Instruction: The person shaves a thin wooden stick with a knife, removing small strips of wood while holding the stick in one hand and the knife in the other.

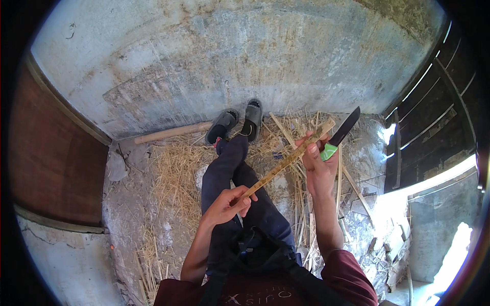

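Note:
A long, flat strip of split bamboo (278, 169) slants across in front of me, its wider end up at the right. My left hand (230, 205) pinches the narrow near end, above my legs. In my right hand (321, 166) is a knife (346, 127) with a green handle and a dark blade that points up and to the right. The thumb and fingers of this hand also touch the strip near its wide end. The blade stands apart from the strip. Part of the knife's handle is hidden in the palm.
Straw and shavings (176, 173) litter the ground around my legs. Several split strips (357, 191) lie to the right. A bamboo pole (173, 132) rests along the base of the concrete wall (245, 56). Brown boarding (58, 158) is at left, dark slats (429, 107) at right.

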Available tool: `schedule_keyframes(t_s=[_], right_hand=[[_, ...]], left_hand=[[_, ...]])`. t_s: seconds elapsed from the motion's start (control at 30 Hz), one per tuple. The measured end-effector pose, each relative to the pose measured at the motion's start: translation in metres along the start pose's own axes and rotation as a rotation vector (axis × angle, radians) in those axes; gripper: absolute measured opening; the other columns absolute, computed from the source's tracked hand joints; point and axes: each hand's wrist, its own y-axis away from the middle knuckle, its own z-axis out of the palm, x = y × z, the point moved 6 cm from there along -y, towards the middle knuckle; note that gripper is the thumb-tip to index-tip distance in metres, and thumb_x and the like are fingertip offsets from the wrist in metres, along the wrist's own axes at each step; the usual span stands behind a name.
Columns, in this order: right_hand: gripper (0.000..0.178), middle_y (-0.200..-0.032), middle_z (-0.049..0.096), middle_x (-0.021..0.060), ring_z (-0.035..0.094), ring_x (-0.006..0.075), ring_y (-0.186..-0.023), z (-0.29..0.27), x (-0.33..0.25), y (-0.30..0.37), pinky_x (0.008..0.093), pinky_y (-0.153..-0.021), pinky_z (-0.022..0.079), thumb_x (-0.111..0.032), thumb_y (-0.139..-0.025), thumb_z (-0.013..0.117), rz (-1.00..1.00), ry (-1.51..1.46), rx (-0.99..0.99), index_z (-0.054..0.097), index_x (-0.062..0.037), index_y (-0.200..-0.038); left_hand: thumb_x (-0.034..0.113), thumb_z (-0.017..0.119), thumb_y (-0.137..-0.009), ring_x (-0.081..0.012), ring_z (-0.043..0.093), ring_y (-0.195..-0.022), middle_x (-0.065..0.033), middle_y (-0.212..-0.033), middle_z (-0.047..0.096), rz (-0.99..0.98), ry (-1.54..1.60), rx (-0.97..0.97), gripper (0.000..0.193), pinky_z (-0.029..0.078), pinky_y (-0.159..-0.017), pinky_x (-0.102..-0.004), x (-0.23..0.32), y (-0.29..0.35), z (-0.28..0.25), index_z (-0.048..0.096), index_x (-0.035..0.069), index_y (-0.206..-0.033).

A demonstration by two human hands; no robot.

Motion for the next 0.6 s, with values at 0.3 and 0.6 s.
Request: schedule_keyframes(t_s=[0.3, 0.6], right_hand=[[0.055, -0.105, 0.061, 0.0092, 0.058, 0.0133, -0.089, -0.014, -0.007, 0.002, 0.0283, -0.077, 0.050, -0.019, -0.101, 0.075, -0.266, 0.518, -0.040, 0.041, -0.0036, -0.142], [0.028, -0.084, 0.069, 0.0055, 0.070, 0.0266, -0.063, 0.023, 0.000, 0.045, 0.0360, -0.053, 0.052, -0.018, -0.084, 0.092, -0.557, 0.965, -0.455, 0.069, -0.0123, -0.100]], left_hand=[[0.036, 0.054, -0.117, -0.0020, 0.035, -0.061, 0.0088, -0.069, 0.039, 0.028, -0.123, 0.120, 0.036, 0.029, -0.054, -0.0244, 0.007, 0.001, -0.006, 0.066, 0.004, -0.106], [0.037, 0.053, -0.117, -0.0063, 0.047, -0.068, 0.0028, -0.074, 0.050, -0.061, -0.128, 0.136, 0.039, 0.039, -0.061, -0.0279, 0.038, 0.002, 0.006, 0.063, 0.003, -0.101]])
